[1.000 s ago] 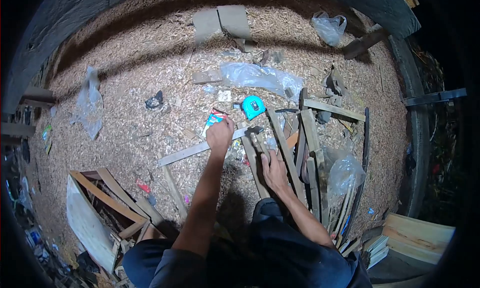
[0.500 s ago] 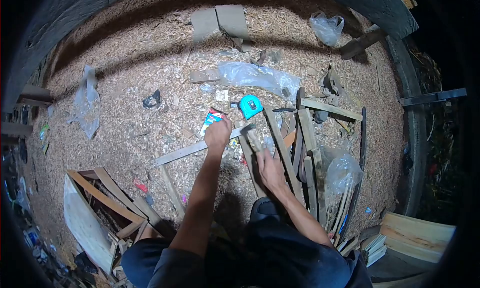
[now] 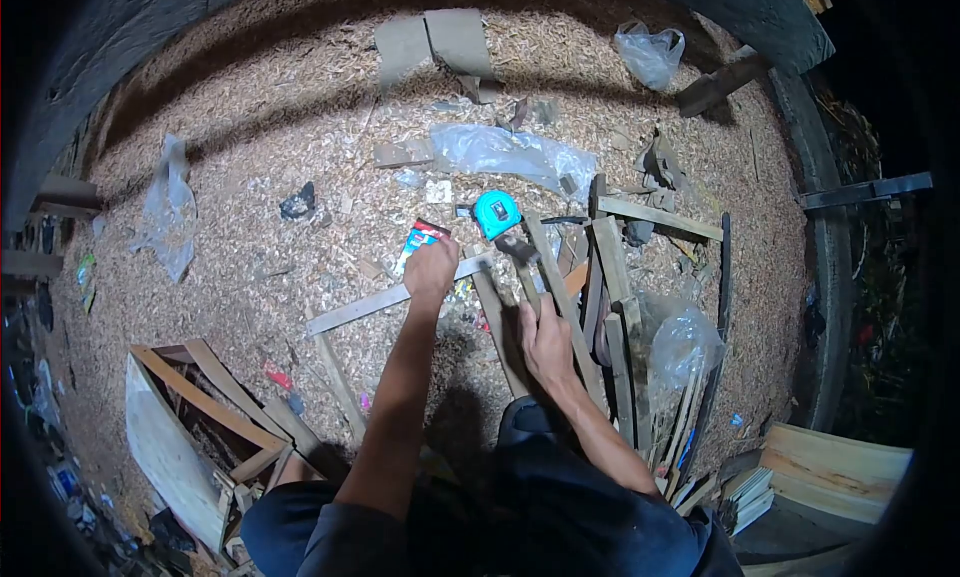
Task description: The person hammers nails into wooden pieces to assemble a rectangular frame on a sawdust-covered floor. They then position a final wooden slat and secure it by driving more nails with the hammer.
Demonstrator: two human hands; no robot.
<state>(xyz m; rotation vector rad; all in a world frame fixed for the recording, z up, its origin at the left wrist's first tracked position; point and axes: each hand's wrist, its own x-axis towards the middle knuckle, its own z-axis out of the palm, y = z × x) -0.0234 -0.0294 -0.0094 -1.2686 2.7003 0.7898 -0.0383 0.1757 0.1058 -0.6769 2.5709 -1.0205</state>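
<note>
My left hand [image 3: 432,270] is closed on a pale wooden strip [image 3: 360,310] that lies slantwise over the sawdust, its right end resting on the top of another slat [image 3: 497,322]. A red and blue packet [image 3: 424,237] shows just above the fingers. My right hand [image 3: 546,345] is wrapped round the wooden handle of a hammer [image 3: 517,250], whose dark head is raised near the strip's right end. Just above the hammer head sits a turquoise tape measure [image 3: 497,213].
Several long slats [image 3: 617,267] lie to the right of my right hand, beside a clear plastic bag [image 3: 686,349]. A wooden frame [image 3: 205,397] is at the lower left. Plastic sheeting [image 3: 510,155] and cardboard [image 3: 458,43] lie farther off.
The hammer head has moved right and slightly up, away from the strip's end. My right hand has shifted slightly; my left hand still holds the strip.
</note>
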